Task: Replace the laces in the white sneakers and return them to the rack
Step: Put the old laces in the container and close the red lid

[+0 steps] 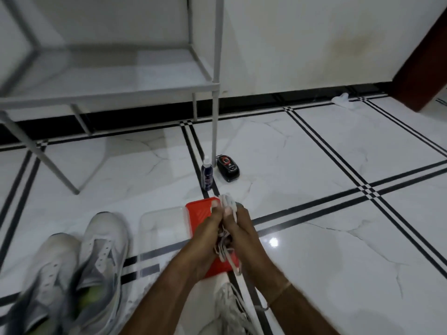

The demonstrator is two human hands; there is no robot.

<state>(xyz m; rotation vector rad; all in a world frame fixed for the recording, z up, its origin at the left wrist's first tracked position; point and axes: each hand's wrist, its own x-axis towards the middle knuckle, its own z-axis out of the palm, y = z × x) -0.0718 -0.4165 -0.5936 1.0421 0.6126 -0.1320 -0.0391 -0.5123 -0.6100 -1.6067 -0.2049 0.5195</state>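
Writing: the label on the dark blue bottle (207, 176) and the marks on the black device (227, 168) with its red ring are too small to read.
Hands: left hand (204, 232) and right hand (239, 232) are pressed side by side, fingers curled round a bunch of white laces (227, 203), above a red lid (197, 213).
Sneakers: two white sneakers (96, 250) lie side by side on the floor at lower left, eyelets bare, long axes running away from the person, toes towards the rack (121, 91).
Tub: a clear tub (157, 228) sits just left of the lid.
Surface: glossy white marble floor (326, 250) with black striped borders.
Room: white wall (302, 44), black skirting, a white cloth (342, 100) by the skirting, a dark brown door frame (420, 68) at right.
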